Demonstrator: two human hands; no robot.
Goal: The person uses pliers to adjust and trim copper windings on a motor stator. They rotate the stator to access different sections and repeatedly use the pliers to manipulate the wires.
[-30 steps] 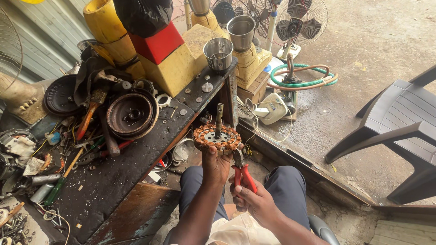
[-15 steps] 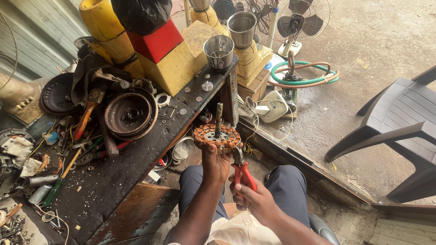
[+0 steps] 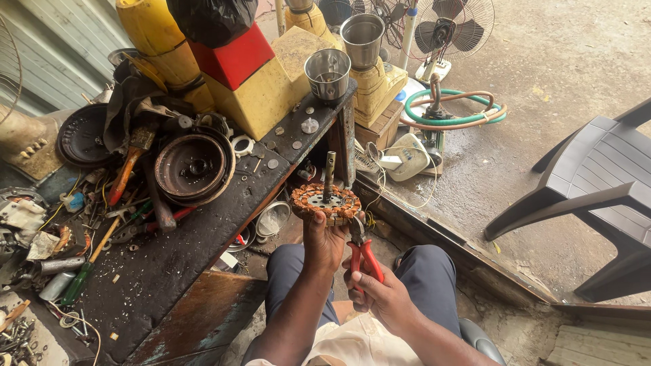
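Centrally, the left hand (image 3: 324,242) grasps a round copper-wound motor stator with an upright steel shaft (image 3: 325,200), holding it from below, just off the dark, cluttered wooden workbench (image 3: 169,257). At its 5 o'clock, the right hand (image 3: 380,293) is clenched around red-handled pliers (image 3: 361,254), whose nose touches the stator's rim. A dark plastic chair (image 3: 597,190) stands at 3 o'clock.

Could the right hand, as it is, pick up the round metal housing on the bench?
Probably not freely: the right hand already grips red-handled pliers, and the round metal housing lies across the left hand, which holds the copper-wound stator.
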